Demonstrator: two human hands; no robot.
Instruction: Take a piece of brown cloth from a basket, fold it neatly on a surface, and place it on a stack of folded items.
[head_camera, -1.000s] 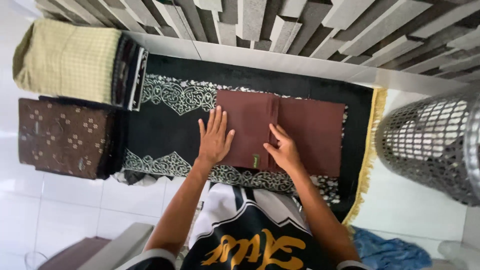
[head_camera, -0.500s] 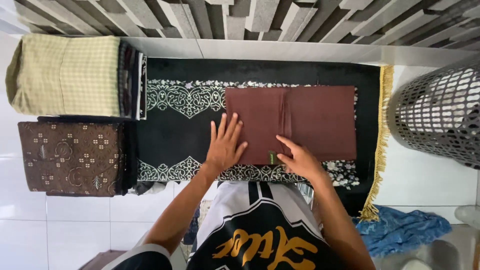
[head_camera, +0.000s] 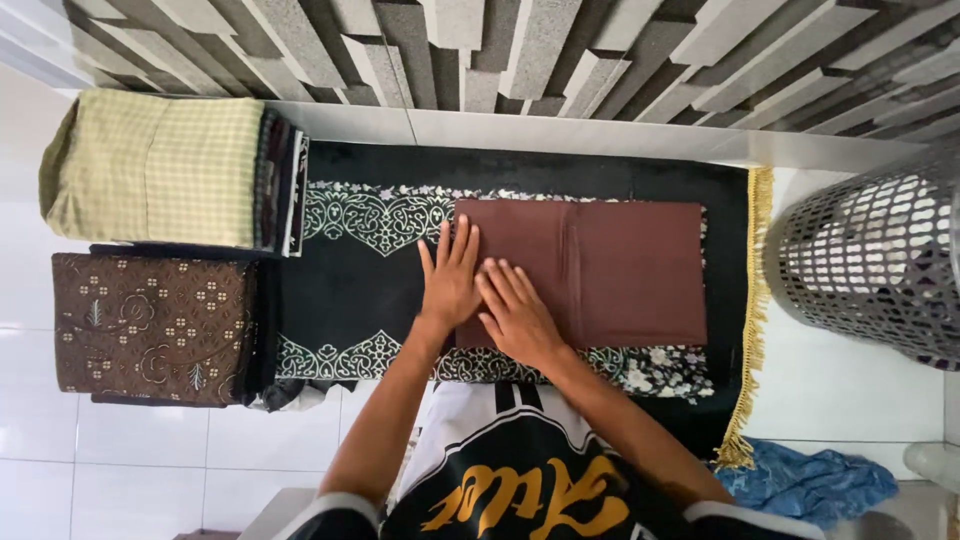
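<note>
Single head-worn view, looking steeply down from close above, facing a ribbed wall (head_camera: 560, 50)

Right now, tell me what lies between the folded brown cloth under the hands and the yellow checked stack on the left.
In the head view, only the black patterned rug separates the folded brown cloth from the yellow checked stack; nothing rests on that stretch.

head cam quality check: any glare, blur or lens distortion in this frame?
Head view: sharp, no motion blur on the left hand or right hand; even daylight, soft shadows; white floor tiles near blown out at left; wide-angle bending at the edges, visible on the mesh basket; brown folded cloth evenly lit.
</note>
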